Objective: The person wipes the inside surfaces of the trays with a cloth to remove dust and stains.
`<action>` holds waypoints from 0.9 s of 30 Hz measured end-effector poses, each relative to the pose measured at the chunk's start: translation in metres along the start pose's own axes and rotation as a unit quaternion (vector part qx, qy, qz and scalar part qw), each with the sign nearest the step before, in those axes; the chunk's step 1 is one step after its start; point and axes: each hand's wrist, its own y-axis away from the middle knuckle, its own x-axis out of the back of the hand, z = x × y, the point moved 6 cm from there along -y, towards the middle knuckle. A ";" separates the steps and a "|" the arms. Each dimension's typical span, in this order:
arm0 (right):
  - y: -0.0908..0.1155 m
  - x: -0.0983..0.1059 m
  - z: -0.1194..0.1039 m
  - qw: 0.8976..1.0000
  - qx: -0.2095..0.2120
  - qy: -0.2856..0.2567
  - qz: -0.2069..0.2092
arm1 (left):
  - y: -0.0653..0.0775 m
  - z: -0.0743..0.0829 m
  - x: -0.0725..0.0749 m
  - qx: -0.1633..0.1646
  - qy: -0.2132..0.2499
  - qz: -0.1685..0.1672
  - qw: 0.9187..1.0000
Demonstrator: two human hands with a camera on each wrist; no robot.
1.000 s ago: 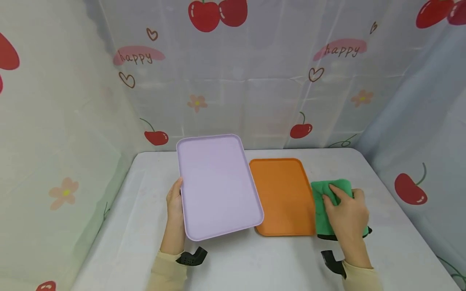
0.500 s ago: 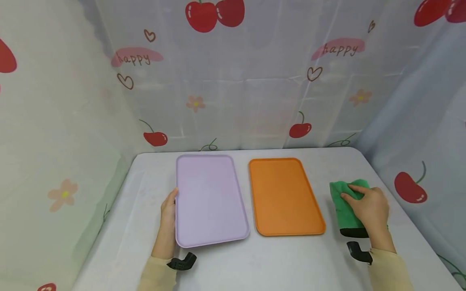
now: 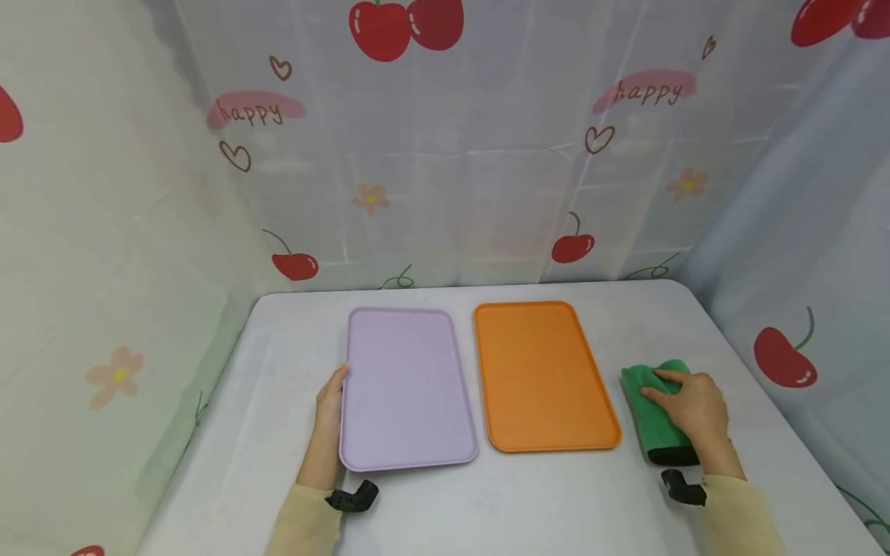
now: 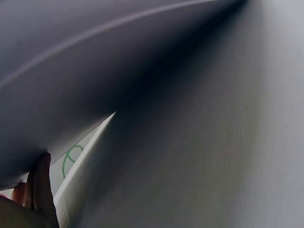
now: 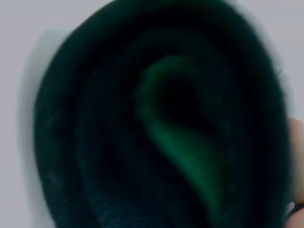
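Note:
A lavender tray [image 3: 410, 386] lies toward the left of the table. My left hand [image 3: 328, 421] grips its left side, thumb at the rim, and in the left wrist view my fingers [image 4: 43, 187] reach under the tray's shaded underside [image 4: 61, 104], partly lifted from the table. To the right, my right hand [image 3: 698, 409] pinches a folded green cloth [image 3: 650, 409] with a dark edge, between thumb and fingers. The right wrist view is filled by the cloth's folded end [image 5: 185, 156]. An orange tray [image 3: 545, 378] lies between the two hands.
The white table [image 3: 528, 502] carries both trays side by side with a narrow gap. Its far edge meets a printed curtain [image 3: 459, 193], and more curtain hangs at left and right.
My left hand has lowered the lavender tray from above the table and left of the orange tray. My right hand has carried the green cloth right, off the orange tray's edge, then slightly down.

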 end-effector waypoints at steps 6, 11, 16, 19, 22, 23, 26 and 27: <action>0.002 -0.013 0.006 0.999 0.016 0.022 -0.019 | -0.003 -0.004 -0.008 -0.003 0.025 -0.034 0.999; 0.004 -0.016 0.006 0.999 0.028 0.032 -0.012 | -0.006 -0.006 -0.009 -0.021 -0.012 -0.031 0.999; 0.004 -0.019 0.008 0.998 0.038 0.042 -0.009 | -0.011 -0.004 -0.009 -0.044 -0.056 -0.035 0.997; 0.004 -0.021 0.011 0.998 0.036 0.046 -0.020 | -0.013 -0.004 -0.010 -0.040 -0.056 -0.051 0.996; 0.004 -0.022 0.012 0.998 0.034 0.048 -0.031 | -0.013 -0.003 -0.012 -0.036 -0.062 -0.083 0.994; 0.004 -0.023 0.013 0.998 0.034 0.048 -0.034 | -0.013 -0.002 -0.012 -0.041 -0.067 -0.096 0.992; 0.005 -0.023 0.013 0.997 0.035 0.049 -0.040 | -0.012 0.001 -0.014 -0.060 -0.070 -0.132 0.987; 0.005 -0.023 0.013 0.997 0.035 0.049 -0.041 | -0.012 0.003 -0.014 -0.071 -0.070 -0.142 0.985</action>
